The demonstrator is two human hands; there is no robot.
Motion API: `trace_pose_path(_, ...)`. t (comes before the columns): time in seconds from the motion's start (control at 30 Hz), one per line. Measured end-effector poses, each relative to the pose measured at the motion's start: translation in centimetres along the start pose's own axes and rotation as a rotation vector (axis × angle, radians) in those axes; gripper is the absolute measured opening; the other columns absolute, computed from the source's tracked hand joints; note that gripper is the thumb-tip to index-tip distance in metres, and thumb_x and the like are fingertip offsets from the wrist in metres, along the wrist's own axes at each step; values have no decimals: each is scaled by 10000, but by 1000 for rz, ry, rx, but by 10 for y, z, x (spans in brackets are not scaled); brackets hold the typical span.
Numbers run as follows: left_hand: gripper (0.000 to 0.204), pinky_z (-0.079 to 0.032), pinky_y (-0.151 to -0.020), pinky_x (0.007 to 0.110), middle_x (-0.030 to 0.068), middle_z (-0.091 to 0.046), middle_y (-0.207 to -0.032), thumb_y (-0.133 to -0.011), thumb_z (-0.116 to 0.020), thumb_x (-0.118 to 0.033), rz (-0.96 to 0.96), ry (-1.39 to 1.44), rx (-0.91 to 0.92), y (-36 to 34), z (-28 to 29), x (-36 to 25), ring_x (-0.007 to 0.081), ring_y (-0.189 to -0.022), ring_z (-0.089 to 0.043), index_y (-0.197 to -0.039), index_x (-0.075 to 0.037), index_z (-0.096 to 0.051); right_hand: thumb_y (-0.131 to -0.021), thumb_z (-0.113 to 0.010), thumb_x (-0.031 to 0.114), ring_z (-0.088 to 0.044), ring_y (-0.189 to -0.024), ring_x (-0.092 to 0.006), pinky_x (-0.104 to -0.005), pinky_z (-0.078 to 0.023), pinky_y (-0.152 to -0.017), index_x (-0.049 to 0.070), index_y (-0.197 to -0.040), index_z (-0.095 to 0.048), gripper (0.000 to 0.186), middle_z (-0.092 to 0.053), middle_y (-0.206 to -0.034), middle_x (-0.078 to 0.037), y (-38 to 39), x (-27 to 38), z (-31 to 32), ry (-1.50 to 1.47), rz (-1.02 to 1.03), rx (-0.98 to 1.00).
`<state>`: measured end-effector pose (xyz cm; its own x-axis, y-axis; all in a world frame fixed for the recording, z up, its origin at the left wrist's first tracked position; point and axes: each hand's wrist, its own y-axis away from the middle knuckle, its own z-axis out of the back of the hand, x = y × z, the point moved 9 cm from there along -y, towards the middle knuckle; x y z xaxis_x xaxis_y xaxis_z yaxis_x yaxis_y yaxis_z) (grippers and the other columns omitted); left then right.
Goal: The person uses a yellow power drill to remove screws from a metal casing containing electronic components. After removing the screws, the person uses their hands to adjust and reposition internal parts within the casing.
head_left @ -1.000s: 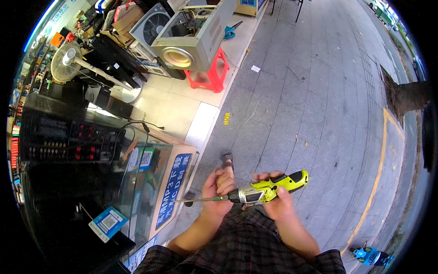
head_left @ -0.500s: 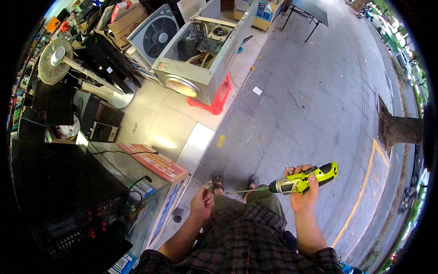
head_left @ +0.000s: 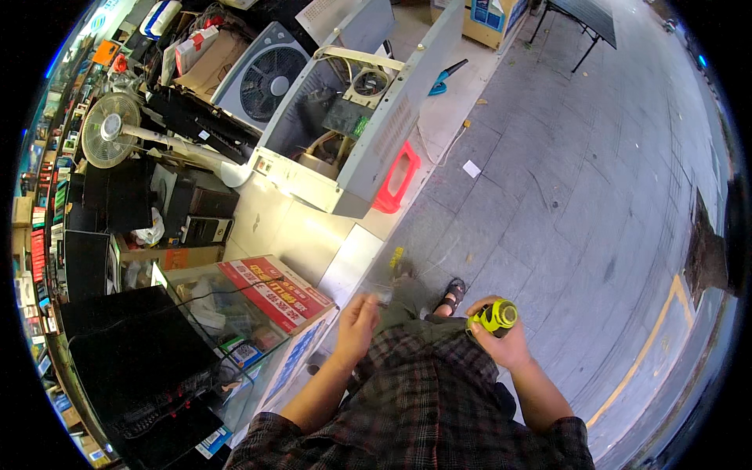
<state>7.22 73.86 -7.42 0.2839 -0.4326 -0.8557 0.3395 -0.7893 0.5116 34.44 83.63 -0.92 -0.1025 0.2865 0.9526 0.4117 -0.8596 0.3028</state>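
My right hand (head_left: pixel 507 341), in front of my waist on the right, is wrapped round a lime-green and black cordless drill (head_left: pixel 498 315). I see the drill nearly end-on, and its long bit is hidden. On the left, my left hand (head_left: pixel 357 329) is closed beside the glass counter, fingers pressed together. A small blurred, pale thing shows at its fingertips, too unclear to name. Ahead to the left stands an opened grey metal appliance casing (head_left: pixel 384 153) with wires and a small fan inside. A red plastic stool (head_left: pixel 398 180) shows beneath it.
A glass counter (head_left: pixel 210 291) with a red-and-white sign (head_left: pixel 280 296) and a black box-shaped device (head_left: pixel 129 356) borders my left. Farther off stand a box fan (head_left: pixel 272 82), a pedestal fan (head_left: pixel 113 129) and a folding table (head_left: pixel 583 17). Grey paving (head_left: pixel 540 211) runs along the right.
The drill has turned from lying sideways, bit toward my left hand, to nearly end-on. My feet have shifted in a step, and the casing and counter appear farther right in view.
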Motion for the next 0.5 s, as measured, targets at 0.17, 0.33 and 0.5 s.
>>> trace_pose_path(0.17,292,-353,-591,246,-54,-462,-713,-1044,-586,-235,8,-280,111,-50,-32,-25,54,-683,-409,-864,-7,-604,-815,-739,39,-627,-937,-185,-328,-492,-836,41,-1067,-638,272,-647,-993,-83,-81,24,1,220,95,137)
trace_pose_path(0.33,271,-380,-613,252,-52,-482,-723,-1039,-594,-236,0,-239,237,-114,-55,-80,60,-708,-429,-897,-7,-626,-715,-827,106,-653,-1078,-316,-389,-526,-930,92,-1157,-643,479,-660,-1162,-123,-157,67,-28,426,143,323)
trace_pose_path(0.5,293,-401,-629,276,-3,-443,-715,-1040,-588,-241,11,-167,349,-182,-54,-110,83,-702,-420,-890,9,-571,-715,-824,135,-646,-1079,-330,-406,-526,-933,103,-1182,-631,507,-655,-1163,-130,-223,105,-51,548,165,440)
